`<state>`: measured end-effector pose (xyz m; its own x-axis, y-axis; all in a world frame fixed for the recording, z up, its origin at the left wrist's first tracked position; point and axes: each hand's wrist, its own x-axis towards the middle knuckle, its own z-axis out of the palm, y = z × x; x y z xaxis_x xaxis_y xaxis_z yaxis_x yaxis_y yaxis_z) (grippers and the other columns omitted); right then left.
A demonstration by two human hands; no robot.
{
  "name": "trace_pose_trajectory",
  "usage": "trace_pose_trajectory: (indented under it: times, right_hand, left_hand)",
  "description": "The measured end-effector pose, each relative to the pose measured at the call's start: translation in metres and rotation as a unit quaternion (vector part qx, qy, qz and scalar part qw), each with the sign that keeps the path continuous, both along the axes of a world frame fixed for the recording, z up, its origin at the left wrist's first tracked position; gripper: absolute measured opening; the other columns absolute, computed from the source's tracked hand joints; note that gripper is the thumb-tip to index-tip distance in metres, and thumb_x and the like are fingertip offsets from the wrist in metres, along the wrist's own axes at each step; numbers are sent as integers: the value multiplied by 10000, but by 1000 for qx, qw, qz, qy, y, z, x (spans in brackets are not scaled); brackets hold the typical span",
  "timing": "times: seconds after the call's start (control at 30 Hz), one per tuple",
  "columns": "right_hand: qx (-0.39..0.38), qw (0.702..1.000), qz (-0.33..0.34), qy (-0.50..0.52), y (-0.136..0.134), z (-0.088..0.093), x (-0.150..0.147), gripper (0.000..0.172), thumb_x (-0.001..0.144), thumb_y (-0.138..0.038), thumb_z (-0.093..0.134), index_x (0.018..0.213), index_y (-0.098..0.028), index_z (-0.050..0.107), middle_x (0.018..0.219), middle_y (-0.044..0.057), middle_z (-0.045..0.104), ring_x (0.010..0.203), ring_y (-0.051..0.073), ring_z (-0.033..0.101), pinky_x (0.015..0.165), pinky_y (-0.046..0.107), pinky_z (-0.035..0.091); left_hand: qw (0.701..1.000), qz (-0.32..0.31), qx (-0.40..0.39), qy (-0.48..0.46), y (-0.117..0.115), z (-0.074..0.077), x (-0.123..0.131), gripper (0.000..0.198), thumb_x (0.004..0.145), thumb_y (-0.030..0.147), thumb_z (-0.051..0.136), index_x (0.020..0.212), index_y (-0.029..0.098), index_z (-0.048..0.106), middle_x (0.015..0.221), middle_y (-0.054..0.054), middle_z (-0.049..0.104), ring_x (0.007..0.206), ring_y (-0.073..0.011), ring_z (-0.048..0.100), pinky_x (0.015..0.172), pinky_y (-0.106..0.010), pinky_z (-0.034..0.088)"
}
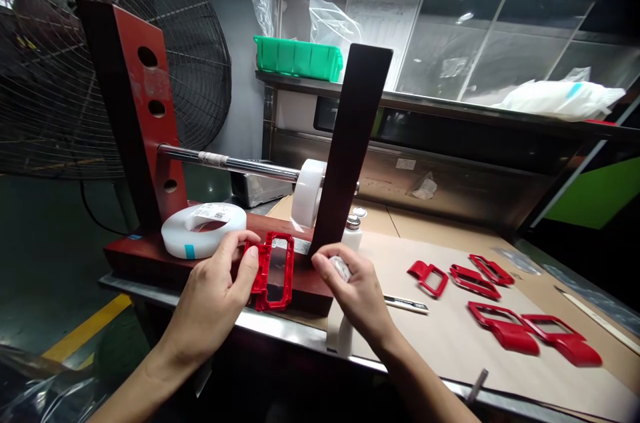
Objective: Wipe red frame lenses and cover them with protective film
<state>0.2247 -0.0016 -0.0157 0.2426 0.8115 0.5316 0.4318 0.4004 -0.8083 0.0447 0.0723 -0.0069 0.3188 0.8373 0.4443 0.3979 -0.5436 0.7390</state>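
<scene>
Left hand (213,300) pinching a red frame (260,273), right hand (353,296) clenching a white item (341,268), black upright (350,136) behind.

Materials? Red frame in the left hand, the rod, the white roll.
The red frame looks like glossy moulded plastic: even colour, soft sheen. The rod looks like polished steel, given its bright reflections. The white roll seems milky, translucent plastic film or tape, wound in layers; polymer unclear.

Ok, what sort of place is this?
Likely a factory workstation: a red stand holding a white tape roll on a steel rod, red plastic frames laid out on a paper-covered bench, a green parts bin on a shelf.
</scene>
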Motion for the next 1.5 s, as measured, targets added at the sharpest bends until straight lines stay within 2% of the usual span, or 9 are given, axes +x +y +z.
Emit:
trace_pose_trajectory:
  times: [0.07, 0.17, 0.33, 0.43, 0.6, 0.83, 1.13, 1.27, 1.5]
  right_hand:
    - [-33, 996, 5, 78, 12, 3, 3, 296, 855, -461, 580, 812, -173, 634, 592, -45, 467, 511, 84, 378, 469, 206, 304]
    - [-41, 992, 26, 117, 27, 5, 2, 408, 859, -558, 517, 863, -169, 637, 542, -66, 381, 459, 76, 298, 432, 211, 251]
    - [-37, 988, 28, 147, 40, 7, -5, 363, 750, -522, 657, 733, -161, 630, 503, -80, 348, 451, 68, 248, 428, 216, 210]
    - [-29, 987, 19, 157, 41, 8, -8, 342, 733, -502, 664, 685, -168, 605, 498, -80, 349, 459, 70, 252, 436, 218, 208]
    - [-33, 986, 10, 162, 28, 2, -14, 328, 747, -473, 662, 678, -164, 577, 539, -66, 393, 487, 72, 286, 445, 210, 221]
    - [-88, 985, 47, 141, -9, -15, -28, 310, 787, -432, 632, 667, -156, 557, 555, -45, 447, 517, 81, 351, 485, 206, 276]
    - [-123, 976, 48, 175, -31, -34, -33, 356, 779, -480, 633, 651, -160, 544, 548, -44, 419, 520, 87, 334, 491, 212, 258]
    - [-131, 973, 45, 182, -34, -35, -31, 374, 775, -500, 630, 642, -165, 530, 551, -43, 412, 528, 92, 335, 495, 216, 256]
    - [-133, 972, 44, 187, -33, -37, -31, 389, 771, -511, 631, 627, -168, 516, 539, -50, 393, 518, 89, 312, 491, 217, 246]
  left_hand:
    - [999, 23, 24, 19, 1, 3, 1, 271, 877, 491, 401, 991, 266, 501, 661, 24, 611, 575, -203, 619, 574, -298, 473]
    - [997, 41, 55, 37, 2, 6, 3, 249, 874, 464, 411, 998, 268, 502, 684, 24, 638, 515, -185, 597, 559, -298, 461]
    - [995, 51, 79, 30, 2, 7, 5, 237, 871, 441, 417, 980, 256, 518, 649, 32, 646, 448, -166, 561, 541, -295, 452]
    - [994, 58, 93, 25, 3, 5, 5, 219, 872, 415, 416, 967, 248, 522, 613, 44, 623, 442, -162, 547, 541, -294, 449]
    - [997, 39, 72, 12, 4, -1, 8, 232, 886, 405, 394, 1001, 242, 511, 690, 24, 630, 505, -170, 576, 567, -293, 467]
    - [999, 15, 29, -20, -1, -10, 19, 178, 912, 397, 383, 962, 263, 489, 736, 30, 634, 575, -170, 598, 566, -278, 472]
    - [994, -53, -29, -86, -11, -6, 28, 306, 874, 544, 435, 924, 248, 493, 669, 41, 600, 531, -159, 593, 507, -271, 495]
    - [994, -38, -8, -104, -12, -7, 28, 314, 830, 545, 528, 927, 246, 510, 756, 28, 616, 600, -158, 612, 586, -280, 515]
    - [996, -14, 19, -90, -13, -8, 28, 356, 756, 533, 635, 920, 246, 503, 778, 25, 626, 685, -177, 629, 659, -302, 509]
